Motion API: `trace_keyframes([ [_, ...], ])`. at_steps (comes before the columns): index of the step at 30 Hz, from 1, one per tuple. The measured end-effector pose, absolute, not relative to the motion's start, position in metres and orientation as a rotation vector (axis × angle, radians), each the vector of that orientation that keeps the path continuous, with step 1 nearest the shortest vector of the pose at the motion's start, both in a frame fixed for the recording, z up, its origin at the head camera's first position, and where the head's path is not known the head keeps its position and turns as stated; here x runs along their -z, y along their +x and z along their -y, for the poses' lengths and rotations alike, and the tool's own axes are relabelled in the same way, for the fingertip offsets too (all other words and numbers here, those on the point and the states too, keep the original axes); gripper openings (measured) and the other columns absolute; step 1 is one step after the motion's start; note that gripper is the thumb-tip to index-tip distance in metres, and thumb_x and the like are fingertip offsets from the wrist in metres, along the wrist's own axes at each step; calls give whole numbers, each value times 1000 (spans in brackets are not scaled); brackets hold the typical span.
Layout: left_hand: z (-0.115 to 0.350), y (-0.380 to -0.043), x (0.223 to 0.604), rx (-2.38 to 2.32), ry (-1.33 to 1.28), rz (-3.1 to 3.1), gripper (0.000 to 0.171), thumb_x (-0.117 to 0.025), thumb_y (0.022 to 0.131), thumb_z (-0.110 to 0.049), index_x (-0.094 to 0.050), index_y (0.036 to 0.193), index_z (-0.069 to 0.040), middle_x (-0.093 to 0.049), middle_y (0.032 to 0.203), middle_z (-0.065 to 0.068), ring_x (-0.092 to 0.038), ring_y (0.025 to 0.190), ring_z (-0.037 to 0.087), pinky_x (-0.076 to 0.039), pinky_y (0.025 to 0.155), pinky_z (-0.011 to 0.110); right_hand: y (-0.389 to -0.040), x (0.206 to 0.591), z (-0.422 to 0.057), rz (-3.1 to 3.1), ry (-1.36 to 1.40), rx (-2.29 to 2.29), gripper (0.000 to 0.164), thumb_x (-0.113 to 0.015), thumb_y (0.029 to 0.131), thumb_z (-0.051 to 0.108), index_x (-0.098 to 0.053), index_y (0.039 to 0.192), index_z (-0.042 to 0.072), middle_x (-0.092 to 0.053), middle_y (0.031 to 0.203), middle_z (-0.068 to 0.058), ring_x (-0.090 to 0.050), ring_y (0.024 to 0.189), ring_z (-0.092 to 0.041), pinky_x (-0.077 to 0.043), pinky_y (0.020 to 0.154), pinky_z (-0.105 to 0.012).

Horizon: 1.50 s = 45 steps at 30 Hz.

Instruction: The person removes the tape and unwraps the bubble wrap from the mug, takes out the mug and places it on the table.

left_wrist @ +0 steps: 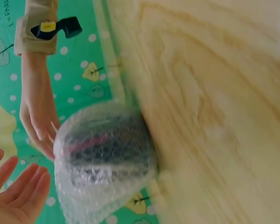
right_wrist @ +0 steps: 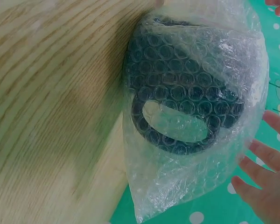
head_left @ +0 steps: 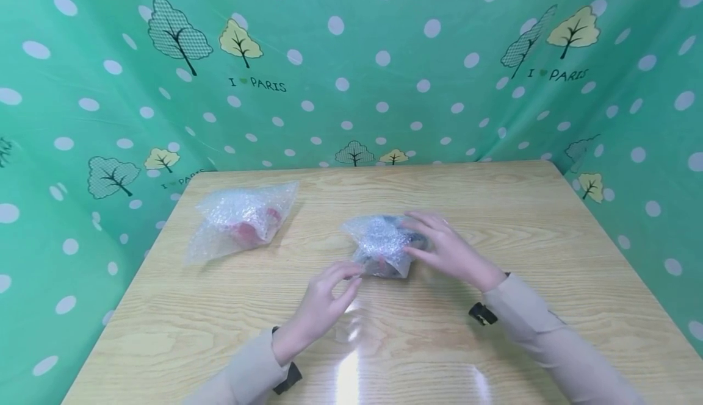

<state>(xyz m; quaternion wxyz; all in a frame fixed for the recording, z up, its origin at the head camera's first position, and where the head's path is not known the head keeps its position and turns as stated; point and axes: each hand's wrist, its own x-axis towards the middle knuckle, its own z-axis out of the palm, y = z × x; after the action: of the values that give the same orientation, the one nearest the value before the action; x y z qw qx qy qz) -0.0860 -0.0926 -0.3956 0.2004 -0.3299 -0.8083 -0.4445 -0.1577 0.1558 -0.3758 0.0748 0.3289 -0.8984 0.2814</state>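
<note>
We find the mug (right_wrist: 191,88), dark, with its looped handle (right_wrist: 177,148), inside bubble wrap (right_wrist: 182,179) near mid-table. The wrap covers it all round; bubbles and glare blur its surface, though a reddish streak shows through in the left-wrist view.

Right hand (head_left: 447,249): fingers spread, at the wrap's right side, hiding part of that edge from the head view; they clasp nothing. Left hand (head_left: 324,304): loose, fingers extended at the wrap's near-left corner; we cannot tell whether the fingertips touch it.

To the left, well apart, we note a second pack (head_left: 241,216), clear bubble wrap over something red, near the far-left part of the table (head_left: 209,319). Bare wood grain lies between the two. Black clips (head_left: 483,314) show at both pale cuffs. Green cloth (head_left: 351,75), dotted white and printed with trees, hangs behind and at both sides. Bright reflections streak the near wood.
</note>
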Motion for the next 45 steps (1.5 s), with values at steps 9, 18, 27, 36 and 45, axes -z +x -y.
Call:
trace_keyframes([
  [9, 80, -82, 401, 1469, -803, 2472, 19, -58, 83, -4, -60, 102, -3, -62, 101, 8, -59, 91, 17, -49, 82, 25, -159, 379, -152, 2693, 1007, -847, 47, -64, 79, 30, -54, 119, 9, -38, 135, -12, -35, 122, -32, -28, 99, -54],
  [18, 70, -84, 410, 1715, -658, 2557, 26, -55, 86, -7, -55, 109, 4, -59, 108, 15, -58, 98, 25, -47, 87, 32, -161, 382, -150, 2710, 996, -824, 47, -63, 80, 31, -53, 120, 8, -38, 135, -14, -35, 122, -34, -25, 100, -56],
  [27, 67, -86, 414, 1839, -567, 2583, 35, -52, 88, -14, -47, 119, 3, -52, 120, 18, -53, 107, 30, -43, 92, 36, -161, 383, -149, 2731, 980, -835, 47, -63, 80, 32, -52, 121, 9, -37, 136, -13, -33, 124, -33, -27, 100, -54],
  [36, 65, -90, 417, 1918, -542, 2585, 41, -52, 88, -12, -41, 124, 5, -47, 124, 22, -50, 110, 32, -42, 93, 38, -161, 386, -148, 2734, 965, -887, 45, -62, 80, 33, -54, 118, 10, -36, 136, -13, -36, 121, -33, -31, 98, -53],
  [45, 62, -91, 412, 1970, -535, 2590, 43, -51, 87, -6, -37, 125, 8, -46, 123, 26, -47, 111, 37, -40, 94, 42, -160, 385, -147, 2771, 946, -902, 43, -62, 80, 33, -55, 117, 11, -36, 136, -14, -35, 122, -34, -31, 98, -54],
])
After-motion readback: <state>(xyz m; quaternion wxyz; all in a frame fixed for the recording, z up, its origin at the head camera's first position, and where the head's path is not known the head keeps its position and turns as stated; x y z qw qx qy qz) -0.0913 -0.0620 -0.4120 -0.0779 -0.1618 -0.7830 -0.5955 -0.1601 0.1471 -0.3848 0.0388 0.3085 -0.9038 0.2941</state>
